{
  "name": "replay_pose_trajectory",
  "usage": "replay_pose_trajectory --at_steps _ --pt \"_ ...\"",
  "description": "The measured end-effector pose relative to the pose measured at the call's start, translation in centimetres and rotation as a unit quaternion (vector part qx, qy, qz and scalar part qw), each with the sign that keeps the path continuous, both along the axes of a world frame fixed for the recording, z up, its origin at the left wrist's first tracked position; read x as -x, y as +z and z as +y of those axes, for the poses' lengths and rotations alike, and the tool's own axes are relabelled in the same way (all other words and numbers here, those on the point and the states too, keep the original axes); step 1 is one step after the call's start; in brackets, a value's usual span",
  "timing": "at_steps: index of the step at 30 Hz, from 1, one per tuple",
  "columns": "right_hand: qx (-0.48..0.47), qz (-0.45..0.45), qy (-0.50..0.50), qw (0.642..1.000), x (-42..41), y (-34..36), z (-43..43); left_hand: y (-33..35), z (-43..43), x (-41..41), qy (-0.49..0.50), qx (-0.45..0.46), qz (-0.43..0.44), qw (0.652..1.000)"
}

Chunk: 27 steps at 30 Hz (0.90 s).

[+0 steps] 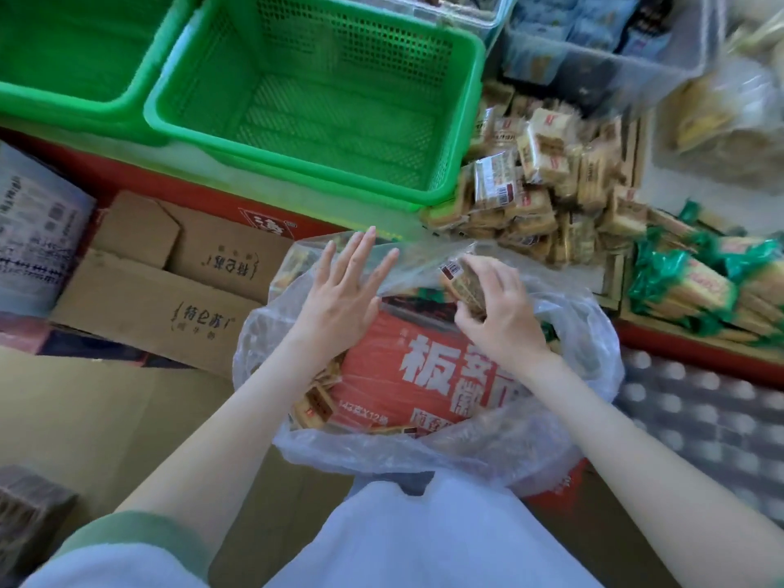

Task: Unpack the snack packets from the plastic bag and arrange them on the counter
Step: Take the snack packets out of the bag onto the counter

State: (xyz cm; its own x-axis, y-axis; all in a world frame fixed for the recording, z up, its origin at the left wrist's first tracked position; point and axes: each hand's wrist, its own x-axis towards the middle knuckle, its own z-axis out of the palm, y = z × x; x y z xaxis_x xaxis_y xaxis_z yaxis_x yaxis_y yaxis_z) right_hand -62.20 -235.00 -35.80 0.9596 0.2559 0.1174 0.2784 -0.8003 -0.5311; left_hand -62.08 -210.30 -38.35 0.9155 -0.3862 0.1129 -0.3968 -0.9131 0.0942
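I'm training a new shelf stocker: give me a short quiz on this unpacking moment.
1. True or false: the left hand grips a packet.
2. What does the right hand hold? A) snack packets B) a bottle C) a cardboard flap
3. Fill in: the pile of unpacked packets lies to the ___ of the green basket.
Key: 1 false, it lies flat and open on the plastic bag; 2 A; 3 right.

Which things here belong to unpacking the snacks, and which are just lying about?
Job: bag; packets in right hand; left hand on the bag; unpacked pile.
Lying about: green basket; cardboard box; green-wrapped snacks.
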Motion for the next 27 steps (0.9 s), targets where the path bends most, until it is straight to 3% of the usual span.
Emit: replay_pose_trajectory --at_steps 4,11,15,19,27 --pt "-0.009 -0.083 -0.112 0.99 -4.3 3.0 -3.2 2.3 -3.6 -4.0 -0.021 -0.025 0.003 0.999" --pt "-0.087 -0.077 -0.306 0.945 -11.8 4.7 -6.1 3.2 -6.0 -7.6 -0.014 -0.086 0.061 0.994" --pt "-0.064 -0.077 -0.27 0.958 -15.3 4.7 -6.3 3.1 -5.8 -8.5 -0.008 -0.098 0.073 0.992" --pt "0.056 0.035 -0.148 0.987 -16.5 3.9 -5.0 2.8 -5.4 -8.6 -0.026 -0.112 0.099 0.988" --pt "0.184 0.049 -0.19 0.963 -10.3 4.3 -3.5 1.6 -2.1 -4.5 -0.077 -0.029 0.027 0.996"
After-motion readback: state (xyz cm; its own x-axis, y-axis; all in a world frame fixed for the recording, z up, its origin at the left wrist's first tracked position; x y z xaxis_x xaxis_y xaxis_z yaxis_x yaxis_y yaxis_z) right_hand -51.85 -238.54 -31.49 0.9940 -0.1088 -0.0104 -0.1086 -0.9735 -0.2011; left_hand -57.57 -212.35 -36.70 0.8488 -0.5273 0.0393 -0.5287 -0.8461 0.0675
